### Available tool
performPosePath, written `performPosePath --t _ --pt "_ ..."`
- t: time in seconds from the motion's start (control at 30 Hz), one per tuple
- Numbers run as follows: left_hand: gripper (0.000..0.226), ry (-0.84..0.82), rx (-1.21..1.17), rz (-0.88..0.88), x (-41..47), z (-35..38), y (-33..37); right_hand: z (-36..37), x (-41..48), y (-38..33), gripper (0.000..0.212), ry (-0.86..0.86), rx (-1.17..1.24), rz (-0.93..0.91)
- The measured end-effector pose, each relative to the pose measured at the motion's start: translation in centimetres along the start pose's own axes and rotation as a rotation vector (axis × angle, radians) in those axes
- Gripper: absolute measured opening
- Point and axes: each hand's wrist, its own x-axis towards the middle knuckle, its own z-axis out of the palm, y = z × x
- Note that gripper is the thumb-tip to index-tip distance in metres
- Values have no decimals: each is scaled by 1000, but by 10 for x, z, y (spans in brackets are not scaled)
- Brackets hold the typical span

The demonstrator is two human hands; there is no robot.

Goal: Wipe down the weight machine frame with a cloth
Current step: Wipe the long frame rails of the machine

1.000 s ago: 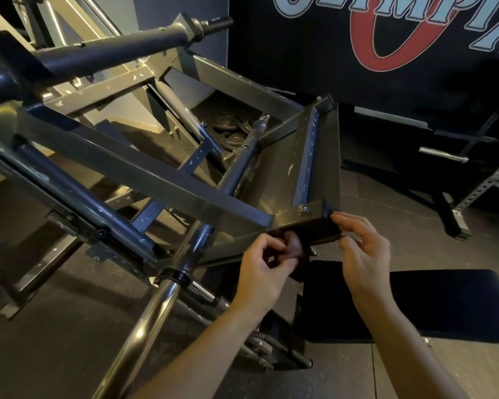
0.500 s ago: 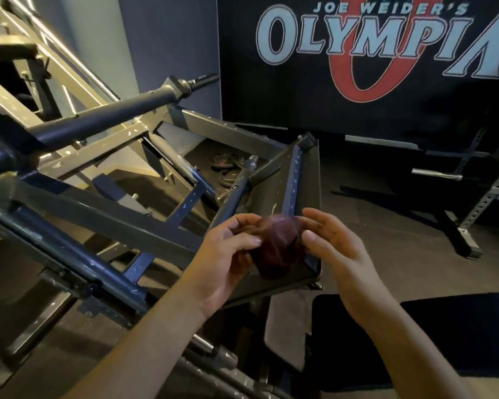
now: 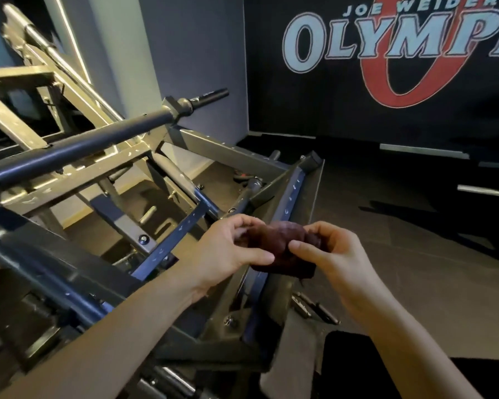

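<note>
I held the bunched cloth (image 3: 283, 249) above the frame (image 3: 236, 156), left hand (image 3: 228, 254) and right hand (image 3: 329, 254) fingers pinching it.

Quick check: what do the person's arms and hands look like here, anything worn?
Two bare forearms enter from the bottom edge. No sleeves show on either, and no gloves, watch, rings or wristbands are visible on the left hand or the right hand. Fingernails look short and unpainted. Nothing above the forearms is in frame.
</note>
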Motion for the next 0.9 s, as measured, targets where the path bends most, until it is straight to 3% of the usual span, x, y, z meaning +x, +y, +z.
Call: performPosePath --t 0.1,0.23,0.37,0.47,0.57,0.7,0.8,0.9 --pt "46 -16 70 -6 20 -2 12 -24 24 2 21 -125 -174 5" --pt "45 -90 131 -39 36 -7 27 -33 58 0 52 -274 -235 -111" --pt "45 -16 228 -16 44 -13 28 -18 76 2 23 -422 -155 -57" --pt "45 -29 150 -24 52 -24 14 -7 79 9 12 -318 -105 -36" --pt "42 -178 16 -113 64 -36 2 8 80 17 13 -169 -92 -33" --pt "32 -188 -99 -119 80 -46 -14 22 76 24 16 -105 -49 12" --pt "27 -221 -42 -14 85 -56 -21 28 70 28 13 -75 -103 2" --pt "26 -142 199 245 88 -61 -25 27 68 45 17 138 -407 -93"
